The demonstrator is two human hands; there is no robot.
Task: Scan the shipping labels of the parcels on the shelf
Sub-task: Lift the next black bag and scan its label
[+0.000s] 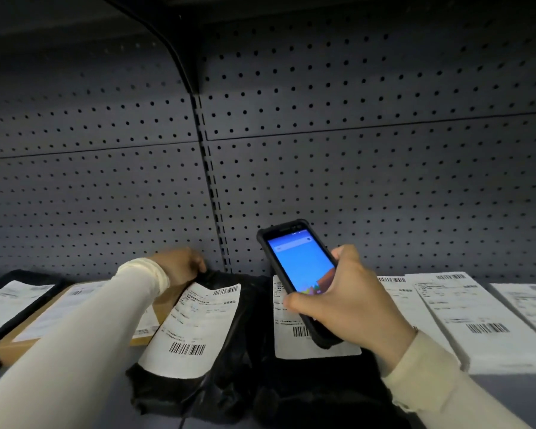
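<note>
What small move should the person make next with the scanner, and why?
Probably tip the handheld scanner left and down toward the barcode on the black bag's label. The left hand grips that bag's far edge, lifting the label into view, while the right hand holds the scanner above the neighbouring label, its screen facing the person.
</note>
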